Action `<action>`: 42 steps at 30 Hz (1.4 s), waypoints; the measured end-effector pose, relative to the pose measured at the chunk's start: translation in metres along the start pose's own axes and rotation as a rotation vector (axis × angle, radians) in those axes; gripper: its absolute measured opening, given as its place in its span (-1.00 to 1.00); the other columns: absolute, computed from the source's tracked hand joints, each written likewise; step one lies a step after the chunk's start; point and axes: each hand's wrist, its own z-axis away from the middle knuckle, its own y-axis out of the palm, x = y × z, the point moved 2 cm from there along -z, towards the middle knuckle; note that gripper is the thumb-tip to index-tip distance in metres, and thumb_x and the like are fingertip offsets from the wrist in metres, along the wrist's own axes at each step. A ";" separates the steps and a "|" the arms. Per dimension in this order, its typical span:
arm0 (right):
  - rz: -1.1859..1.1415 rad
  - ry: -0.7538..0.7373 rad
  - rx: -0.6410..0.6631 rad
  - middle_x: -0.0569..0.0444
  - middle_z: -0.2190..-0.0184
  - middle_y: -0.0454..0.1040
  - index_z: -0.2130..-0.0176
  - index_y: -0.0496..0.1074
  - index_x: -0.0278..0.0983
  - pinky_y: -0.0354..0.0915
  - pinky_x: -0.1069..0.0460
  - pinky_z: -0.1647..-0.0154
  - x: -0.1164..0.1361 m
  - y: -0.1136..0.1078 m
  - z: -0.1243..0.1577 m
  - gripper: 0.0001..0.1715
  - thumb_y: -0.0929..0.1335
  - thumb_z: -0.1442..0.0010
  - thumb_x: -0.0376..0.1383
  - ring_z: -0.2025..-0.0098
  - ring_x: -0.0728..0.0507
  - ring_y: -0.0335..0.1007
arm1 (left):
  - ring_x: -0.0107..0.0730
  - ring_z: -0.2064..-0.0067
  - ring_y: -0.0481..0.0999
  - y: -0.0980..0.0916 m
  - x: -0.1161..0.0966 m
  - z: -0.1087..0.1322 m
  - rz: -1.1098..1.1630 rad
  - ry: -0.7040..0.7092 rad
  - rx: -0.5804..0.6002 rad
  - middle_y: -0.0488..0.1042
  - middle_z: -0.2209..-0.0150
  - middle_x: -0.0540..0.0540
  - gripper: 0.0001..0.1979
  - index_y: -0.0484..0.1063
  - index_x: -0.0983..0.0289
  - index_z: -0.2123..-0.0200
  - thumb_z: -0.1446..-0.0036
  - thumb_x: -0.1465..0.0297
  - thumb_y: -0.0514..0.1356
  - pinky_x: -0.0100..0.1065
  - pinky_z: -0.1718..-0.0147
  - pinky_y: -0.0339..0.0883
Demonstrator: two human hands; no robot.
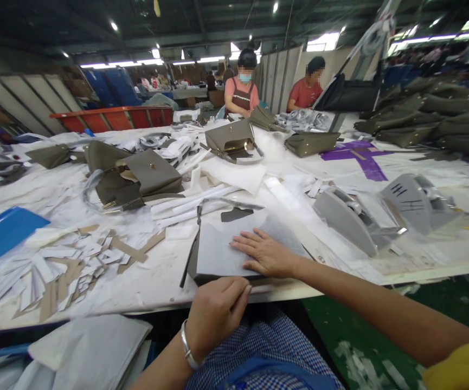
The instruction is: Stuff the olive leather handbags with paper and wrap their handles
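Observation:
My right hand (264,254) lies flat on a white sheet (218,244) that covers a dark olive bag (193,262) at the table's front edge. Its fingers are spread and point left. My left hand (218,311), with a silver bangle on the wrist, is at the bag's near edge. Its fingers are curled and pinched together; what they hold, if anything, is hidden. A thin dark strap (189,254) hangs along the bag's left side. Just behind the sheet's top edge shows a small dark piece (236,214).
Olive bags (153,170) stand farther back. Paper strips (59,271) and a blue piece (8,233) lie left. Two tape dispensers (346,216) stand right, near purple tape (356,154). Two people (240,95) work across the table.

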 end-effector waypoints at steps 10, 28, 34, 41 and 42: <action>-0.194 0.013 -0.260 -0.19 -0.28 0.25 -0.32 0.13 -0.28 0.08 -0.31 -0.33 -0.013 0.004 0.005 -0.28 0.32 -0.31 -0.06 -0.30 -0.28 0.15 | -0.22 -0.25 0.33 0.037 0.058 -0.036 -0.041 -0.185 0.006 0.31 -0.26 0.19 -0.49 0.05 0.23 -0.33 -0.37 0.36 0.02 -0.12 -0.20 0.31; -0.125 -0.080 -0.356 -0.07 -0.15 0.41 0.10 0.49 -0.20 0.16 -0.29 -0.30 -0.014 -0.001 0.015 -0.81 0.30 -0.34 -0.34 -0.16 -0.20 0.35 | -0.24 -0.21 0.37 0.047 0.056 -0.027 -0.073 -0.206 -0.048 0.39 -0.18 0.16 -0.53 0.13 0.18 -0.31 -0.36 0.36 0.02 -0.14 -0.20 0.31; -0.167 -0.117 -0.333 -0.02 -0.03 0.51 0.11 0.51 -0.20 0.20 -0.25 -0.29 -0.014 0.003 0.018 -0.75 0.25 -0.38 -0.35 -0.08 -0.15 0.44 | -0.27 -0.21 0.36 0.046 0.056 -0.028 -0.073 -0.212 -0.036 0.40 -0.18 0.17 -0.53 0.13 0.22 -0.31 -0.37 0.35 0.01 -0.17 -0.21 0.30; 0.020 0.003 -0.183 -0.05 -0.19 0.40 -0.22 0.32 -0.24 0.12 -0.28 -0.32 -0.014 0.006 0.011 -0.56 0.18 -0.42 -0.26 -0.28 -0.22 0.22 | -0.13 -0.30 0.24 0.042 0.047 -0.027 -0.304 -0.114 0.121 0.31 -0.27 0.15 -0.58 0.28 0.24 -0.22 -0.39 0.24 -0.04 0.10 -0.30 0.07; 0.063 -0.006 -0.129 -0.03 -0.22 0.36 -0.24 0.30 -0.22 0.06 -0.31 -0.33 -0.015 0.004 0.010 -0.55 0.17 -0.43 -0.25 -0.31 -0.23 0.17 | -0.10 -0.31 0.24 0.039 0.046 -0.027 -0.344 -0.109 0.154 0.31 -0.27 0.16 -0.56 0.27 0.25 -0.23 -0.39 0.22 -0.05 0.15 -0.30 0.02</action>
